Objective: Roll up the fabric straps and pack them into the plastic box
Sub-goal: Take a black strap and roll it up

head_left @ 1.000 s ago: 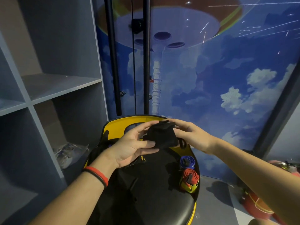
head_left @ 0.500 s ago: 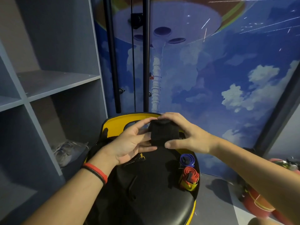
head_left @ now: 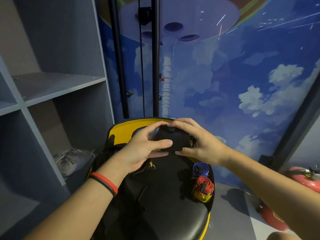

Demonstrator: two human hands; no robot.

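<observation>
Both hands meet on one black fabric strap (head_left: 174, 138), wound into a thick bundle and held in the air between them. Left grip (head_left: 143, 149): partly closed, thumb laid flat across the near face of the bundle, fingertips (head_left: 156, 125) curled over its top edge from the left. Right grip (head_left: 200, 144): closed round the right side, fingers arched over the top and touching the left fingertips there, thumb tucked under the lower edge. The bundle is pinched from both sides; whether its loose end is tucked in cannot be told, black on black. Red and black wristband (head_left: 103, 183) on the left wrist. Directly below the grips, a black padded seat (head_left: 164, 210) with a yellow rim (head_left: 128, 129); the bundle is clear of the cushion. Below and to the right of the right grip, on the seat's right edge: a rolled blue strap (head_left: 200, 169), and just nearer than it, touching or nearly so, a rolled red strap (head_left: 205, 185) sitting on a yellow piece (head_left: 203, 197). Left of the left grip, well apart: grey shelf unit (head_left: 57, 87), a pair of pale shoes (head_left: 71, 158) in its lower bay. Far right of the right grip, low down: red fire extinguisher (head_left: 303, 177). Beyond the grips, two black poles (head_left: 155, 58) against a blue cloud mural.
</observation>
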